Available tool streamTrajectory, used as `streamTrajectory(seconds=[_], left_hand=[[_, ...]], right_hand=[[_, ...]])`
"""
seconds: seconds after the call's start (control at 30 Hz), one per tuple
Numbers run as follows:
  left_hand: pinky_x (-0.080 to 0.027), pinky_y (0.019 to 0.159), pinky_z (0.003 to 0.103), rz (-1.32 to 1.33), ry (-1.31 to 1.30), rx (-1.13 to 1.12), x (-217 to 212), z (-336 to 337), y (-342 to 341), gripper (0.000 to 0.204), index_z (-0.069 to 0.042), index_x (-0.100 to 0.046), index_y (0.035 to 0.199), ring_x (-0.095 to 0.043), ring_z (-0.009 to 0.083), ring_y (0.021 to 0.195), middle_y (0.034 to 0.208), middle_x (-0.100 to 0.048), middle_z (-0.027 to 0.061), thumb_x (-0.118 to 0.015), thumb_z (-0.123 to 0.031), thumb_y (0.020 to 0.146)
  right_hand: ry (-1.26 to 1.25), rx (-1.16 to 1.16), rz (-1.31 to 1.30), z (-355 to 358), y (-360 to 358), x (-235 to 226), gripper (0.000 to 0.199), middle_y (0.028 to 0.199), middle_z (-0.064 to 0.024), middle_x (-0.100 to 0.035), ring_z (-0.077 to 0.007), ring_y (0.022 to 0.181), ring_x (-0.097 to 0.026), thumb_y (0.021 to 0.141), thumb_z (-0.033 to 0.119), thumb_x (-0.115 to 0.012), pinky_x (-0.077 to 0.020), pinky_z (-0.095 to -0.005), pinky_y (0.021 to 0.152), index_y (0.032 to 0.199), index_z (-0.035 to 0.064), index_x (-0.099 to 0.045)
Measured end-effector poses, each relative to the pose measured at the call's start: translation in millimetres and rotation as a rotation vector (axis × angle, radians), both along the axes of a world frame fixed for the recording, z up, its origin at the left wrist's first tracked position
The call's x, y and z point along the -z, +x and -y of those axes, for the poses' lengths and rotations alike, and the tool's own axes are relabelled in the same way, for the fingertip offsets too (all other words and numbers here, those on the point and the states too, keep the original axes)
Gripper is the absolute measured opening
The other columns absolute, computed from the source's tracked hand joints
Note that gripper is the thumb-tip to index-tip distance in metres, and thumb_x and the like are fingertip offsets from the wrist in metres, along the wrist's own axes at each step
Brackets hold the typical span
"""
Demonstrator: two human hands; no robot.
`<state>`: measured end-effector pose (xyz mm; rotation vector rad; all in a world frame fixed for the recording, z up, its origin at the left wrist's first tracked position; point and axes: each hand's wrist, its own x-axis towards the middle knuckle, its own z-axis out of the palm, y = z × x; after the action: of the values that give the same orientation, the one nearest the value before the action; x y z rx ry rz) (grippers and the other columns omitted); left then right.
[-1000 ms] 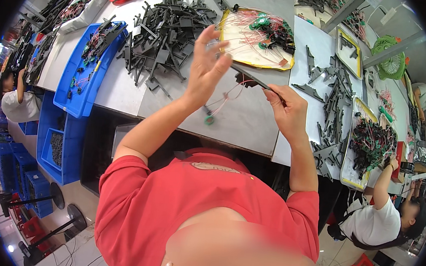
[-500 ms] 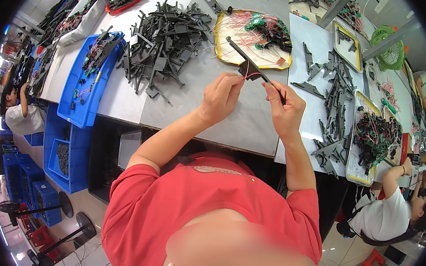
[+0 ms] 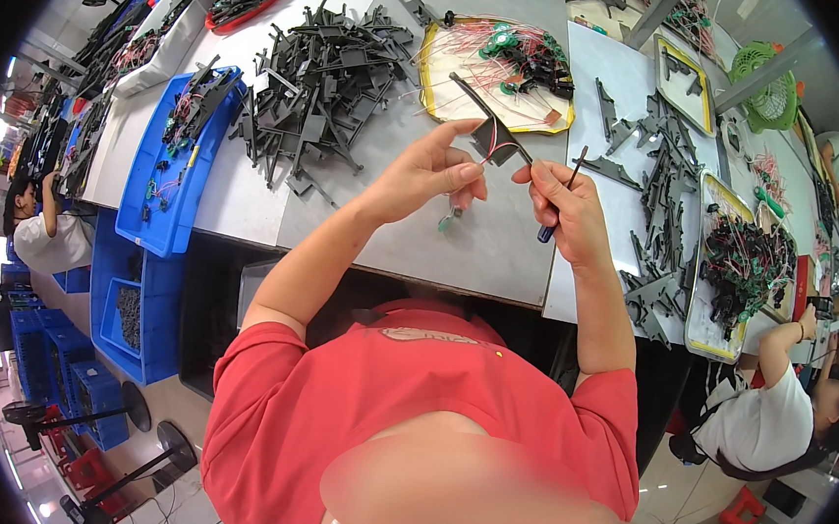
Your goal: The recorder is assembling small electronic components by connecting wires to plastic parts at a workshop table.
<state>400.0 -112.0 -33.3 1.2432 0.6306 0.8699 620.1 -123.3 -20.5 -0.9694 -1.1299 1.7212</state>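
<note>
My right hand [image 3: 570, 207] is closed round one end of a long black plastic part [image 3: 493, 140] and also holds a thin screwdriver [image 3: 546, 233] with a dark shaft and blue handle. The part is raised above the table, with a flat square plate at its middle. Thin red and white wires [image 3: 490, 153] run across that plate toward my left hand [image 3: 426, 176]. Its index finger reaches to the plate, while the thumb and lower fingers close around the wires. Below these fingers hangs a small green piece [image 3: 450, 220], blurred.
A heap of black plastic parts [image 3: 325, 82] lies left of centre, beside a blue tray [image 3: 154, 226]. Ahead stands a yellow-rimmed tray [image 3: 437, 106] with wired boards. More black parts [image 3: 664, 183] and a second wired tray [image 3: 713, 346] are on the right. A co-worker [image 3: 757, 422] sits at right.
My left hand has shifted slightly left and its index finger has straightened toward the plate. The screwdriver now shows upright in my right hand, and the green piece shows below my left hand.
</note>
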Motion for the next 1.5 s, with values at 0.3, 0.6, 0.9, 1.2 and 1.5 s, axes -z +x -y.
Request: streamTrajectory(seconds=[0.3, 0.6, 0.9, 1.2, 1.5], left_hand=[[-0.052, 0.076, 0.031, -0.023, -0.115, 0.056, -37.9, -16.4, 9.7, 0.034, 0.003, -0.053, 0.113, -0.062, 0.0170, 0.084, 0.096, -0.063, 0.0126, -0.057, -0.017, 0.087], [-0.051, 0.077, 0.031, 0.338, -0.242, -0.222, -18.2, -5.2, 33.2, 0.027, 0.004, -0.055, 0.107, -0.063, 0.0217, 0.087, 0.099, -0.063, 0.0143, -0.050, -0.017, 0.091], [-0.039, 0.061, 0.020, 0.408, -0.562, 0.061, 12.0, -4.6, 4.7, 0.023, -0.003, -0.052, 0.109, -0.048, 0.0095, 0.071, 0.093, -0.059, 0.0071, -0.047, -0.018, 0.092], [-0.031, 0.050, 0.019, 0.342, -0.454, -0.165, 17.7, 9.8, -1.9, 0.027, 0.000, -0.049, 0.115, -0.037, 0.0058, 0.060, 0.087, -0.061, 0.0075, -0.047, -0.015, 0.092], [-0.028, 0.049, 0.018, 0.297, -0.325, -0.219, 27.9, 25.8, 15.0, 0.023, -0.001, -0.050, 0.111, -0.034, 0.0040, 0.058, 0.084, -0.058, 0.0029, -0.044, -0.015, 0.093]], right_hand=[[0.289, -0.034, 0.287, -6.9, 6.3, -14.5, 0.024, 0.059, 0.0057, -0.046, -0.0007, 0.048, -0.034, 0.089, 0.026, -0.057, -0.0248, -0.0165, 0.044, 0.089, 0.0025, -0.064], [0.004, 0.035, 0.042, 8.6, -44.6, 30.6, 0.019, 0.087, -0.0033, -0.062, -0.0087, 0.080, -0.057, 0.081, 0.010, -0.064, -0.0448, -0.0222, 0.070, 0.097, 0.0033, -0.057], [0.148, 0.014, 0.286, 2.9, -8.7, 46.6, 0.013, 0.079, -0.0008, -0.062, -0.0061, 0.070, -0.054, 0.080, 0.009, -0.066, -0.0439, -0.0201, 0.065, 0.088, -0.0002, -0.063], [0.485, 0.369, 1.555, -49.3, 134.9, 54.6, 0.023, 0.088, -0.0083, -0.060, -0.0268, 0.082, -0.061, 0.074, 0.025, -0.068, -0.0477, -0.0370, 0.070, 0.093, 0.0114, -0.068], [0.650, 0.366, 1.764, -55.3, 129.4, 68.3, 0.019, 0.093, -0.0101, -0.056, -0.0276, 0.086, -0.058, 0.081, 0.024, -0.060, -0.0464, -0.0413, 0.071, 0.091, 0.0081, -0.058]])
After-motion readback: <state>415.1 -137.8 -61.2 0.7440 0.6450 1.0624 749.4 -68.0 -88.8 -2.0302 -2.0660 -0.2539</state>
